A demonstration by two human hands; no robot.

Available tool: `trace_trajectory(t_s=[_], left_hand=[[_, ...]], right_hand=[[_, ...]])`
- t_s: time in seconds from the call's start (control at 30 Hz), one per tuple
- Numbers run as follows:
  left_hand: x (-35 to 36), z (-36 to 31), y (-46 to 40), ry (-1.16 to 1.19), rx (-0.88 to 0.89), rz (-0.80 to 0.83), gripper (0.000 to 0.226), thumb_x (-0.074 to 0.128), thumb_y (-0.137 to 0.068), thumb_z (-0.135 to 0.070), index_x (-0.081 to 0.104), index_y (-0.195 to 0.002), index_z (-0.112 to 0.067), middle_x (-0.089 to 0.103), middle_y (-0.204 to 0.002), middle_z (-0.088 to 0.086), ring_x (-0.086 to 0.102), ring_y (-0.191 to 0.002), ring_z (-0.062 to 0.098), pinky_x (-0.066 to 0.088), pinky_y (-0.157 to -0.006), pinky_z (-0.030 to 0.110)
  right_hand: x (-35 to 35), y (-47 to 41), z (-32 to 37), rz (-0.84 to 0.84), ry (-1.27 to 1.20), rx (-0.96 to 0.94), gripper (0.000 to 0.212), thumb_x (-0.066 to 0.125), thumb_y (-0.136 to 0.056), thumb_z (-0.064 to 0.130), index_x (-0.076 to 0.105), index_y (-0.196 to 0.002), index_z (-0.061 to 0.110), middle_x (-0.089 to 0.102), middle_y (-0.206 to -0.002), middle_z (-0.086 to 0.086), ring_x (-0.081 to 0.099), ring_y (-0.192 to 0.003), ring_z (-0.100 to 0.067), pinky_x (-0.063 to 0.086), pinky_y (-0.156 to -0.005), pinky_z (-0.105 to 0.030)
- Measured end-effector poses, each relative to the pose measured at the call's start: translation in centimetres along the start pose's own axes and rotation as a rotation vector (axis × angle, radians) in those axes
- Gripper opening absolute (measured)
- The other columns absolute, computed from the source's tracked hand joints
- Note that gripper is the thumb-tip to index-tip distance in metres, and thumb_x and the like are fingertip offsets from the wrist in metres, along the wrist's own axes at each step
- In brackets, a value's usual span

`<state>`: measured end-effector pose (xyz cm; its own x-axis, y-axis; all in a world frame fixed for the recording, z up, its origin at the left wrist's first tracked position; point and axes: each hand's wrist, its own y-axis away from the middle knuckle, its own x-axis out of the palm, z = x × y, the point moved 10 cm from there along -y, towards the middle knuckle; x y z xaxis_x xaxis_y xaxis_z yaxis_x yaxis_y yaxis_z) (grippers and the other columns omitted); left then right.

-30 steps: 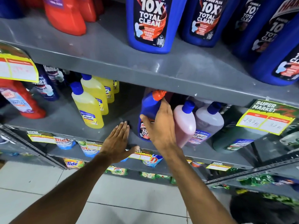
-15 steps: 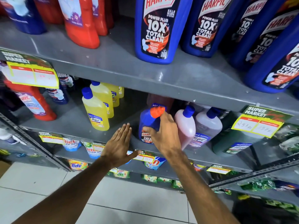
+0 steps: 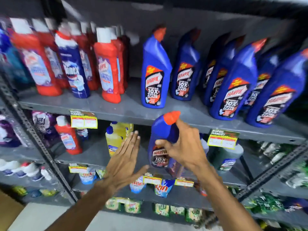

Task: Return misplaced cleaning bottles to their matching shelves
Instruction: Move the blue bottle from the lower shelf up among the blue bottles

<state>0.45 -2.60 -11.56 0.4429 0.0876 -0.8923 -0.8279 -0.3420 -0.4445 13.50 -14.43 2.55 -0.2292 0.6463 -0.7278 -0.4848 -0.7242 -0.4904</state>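
Note:
My right hand point(image 3: 185, 147) grips a blue Harpic bottle point(image 3: 164, 130) with an orange cap around its neck, holding it upright in the air in front of the edge of the upper grey shelf point(image 3: 116, 109). On that shelf stands a group of matching blue Harpic bottles point(image 3: 155, 75), extending to the right. My left hand point(image 3: 125, 160) hovers flat and open just left of the held bottle, not touching it. Yellow bottles point(image 3: 115, 139) stand on the middle shelf behind my left hand.
Red bottles point(image 3: 108, 69) and a blue Domex bottle point(image 3: 73, 69) fill the upper shelf's left part. A lone red bottle point(image 3: 69, 135) stands on the middle shelf. Price tags point(image 3: 222, 139) hang from shelf edges. A gap lies between the red and blue groups.
My right hand has lifted the blue Harpic bottle off the middle shelf up toward the upper shelf edge. The view has tilted up, showing the whole upper shelf. The left hand rose slightly.

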Motion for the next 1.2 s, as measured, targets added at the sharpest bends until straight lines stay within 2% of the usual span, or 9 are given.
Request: trace_trajectory(t_s=[0.1, 0.2, 0.23, 0.33, 0.5, 0.67, 0.97, 1.1, 1.2], left_hand=[[-4.7, 0.6, -2.5, -0.013, 0.029, -0.137, 0.101, 0.046, -0.101, -0.067, 0.008, -0.165, 0.0, 0.004, -0.177, 0.018, 0.005, -0.164, 0.032, 0.019, -0.131, 0.051], [-8.4, 1.9, -6.1, -0.065, -0.004, -0.216, 0.103, 0.042, -0.1, -0.071, 0.008, -0.164, 0.003, 0.003, -0.176, 0.021, 0.003, -0.164, 0.033, 0.015, -0.133, 0.05], [-9.2, 2.2, -7.4, -0.077, -0.02, -0.213, 0.105, 0.038, -0.1, -0.074, 0.008, -0.164, 0.004, 0.003, -0.176, 0.022, 0.003, -0.165, 0.032, 0.013, -0.133, 0.049], [-9.8, 3.8, -11.0, -0.073, -0.112, -0.096, 0.117, 0.021, -0.093, -0.087, 0.007, -0.164, 0.004, 0.0, -0.176, 0.022, 0.001, -0.164, 0.03, 0.007, -0.134, 0.043], [-6.9, 6.2, -14.7, -0.052, -0.245, 0.142, 0.136, 0.007, -0.076, -0.099, 0.002, -0.164, 0.004, -0.002, -0.176, 0.021, -0.001, -0.165, 0.028, 0.004, -0.134, 0.04], [-3.4, 7.2, -15.5, 0.006, -0.313, 0.301, 0.135, 0.021, -0.078, -0.101, -0.001, -0.165, -0.001, -0.004, -0.177, 0.016, -0.001, -0.165, 0.025, 0.004, -0.134, 0.039], [-2.7, 7.4, -15.4, -0.019, -0.302, 0.309, 0.146, -0.001, -0.063, -0.107, 0.006, -0.167, -0.005, 0.006, -0.178, 0.013, 0.007, -0.164, 0.021, 0.006, -0.133, 0.036], [-2.5, 7.6, -15.4, -0.032, -0.295, 0.292, 0.145, -0.003, -0.064, -0.107, 0.008, -0.167, -0.005, 0.007, -0.178, 0.012, 0.007, -0.164, 0.021, 0.007, -0.133, 0.036], [-2.2, 7.8, -15.4, -0.043, -0.293, 0.289, 0.146, -0.004, -0.063, -0.108, 0.008, -0.167, -0.006, 0.008, -0.178, 0.012, 0.008, -0.164, 0.021, 0.007, -0.133, 0.036]], right_hand=[[-5.0, -2.0, 2.9, -0.057, -0.019, -0.074, 0.072, 0.09, -0.069, 0.054, 0.062, -0.127, 0.022, 0.078, -0.096, -0.005, 0.069, -0.087, -0.037, 0.052, -0.074, -0.041], [-9.6, -4.1, 5.1, -0.154, -0.029, -0.153, 0.072, 0.086, -0.067, 0.059, 0.064, -0.122, 0.019, 0.079, -0.094, -0.003, 0.07, -0.085, -0.035, 0.049, -0.076, -0.041], [-10.8, -4.9, 5.5, -0.18, -0.025, -0.173, 0.07, 0.086, -0.068, 0.059, 0.064, -0.121, 0.018, 0.078, -0.093, -0.001, 0.069, -0.084, -0.032, 0.045, -0.074, -0.036], [-13.4, -8.0, 6.2, -0.211, -0.02, -0.185, 0.059, 0.091, -0.069, 0.053, 0.064, -0.11, 0.02, 0.071, -0.087, 0.009, 0.062, -0.076, -0.02, 0.034, -0.066, -0.02], [-14.4, -13.2, 4.6, -0.178, 0.021, -0.121, 0.064, 0.093, -0.071, 0.049, 0.069, -0.121, 0.017, 0.081, -0.111, -0.003, 0.074, -0.104, -0.032, 0.055, -0.091, -0.04], [-13.3, -16.9, 1.3, -0.141, 0.041, -0.045, 0.065, 0.093, -0.071, 0.047, 0.07, -0.123, 0.016, 0.08, -0.117, -0.005, 0.07, -0.117, -0.035, 0.056, -0.099, -0.046], [-11.4, -20.4, -3.7, -0.112, -0.033, 0.03, 0.064, 0.096, -0.072, 0.046, 0.074, -0.123, 0.013, 0.08, -0.12, -0.002, 0.072, -0.118, -0.026, 0.056, -0.102, -0.041], [-10.3, -20.8, -4.8, -0.117, -0.134, 0.037, 0.072, 0.098, -0.07, 0.043, 0.071, -0.13, 0.014, 0.08, -0.122, 0.0, 0.075, -0.113, -0.018, 0.059, -0.103, -0.039], [-9.3, -19.6, -6.6, -0.168, -0.298, 0.062, 0.085, 0.1, -0.067, 0.04, 0.063, -0.141, 0.019, 0.075, -0.131, 0.005, 0.072, -0.119, -0.009, 0.057, -0.105, -0.031]])
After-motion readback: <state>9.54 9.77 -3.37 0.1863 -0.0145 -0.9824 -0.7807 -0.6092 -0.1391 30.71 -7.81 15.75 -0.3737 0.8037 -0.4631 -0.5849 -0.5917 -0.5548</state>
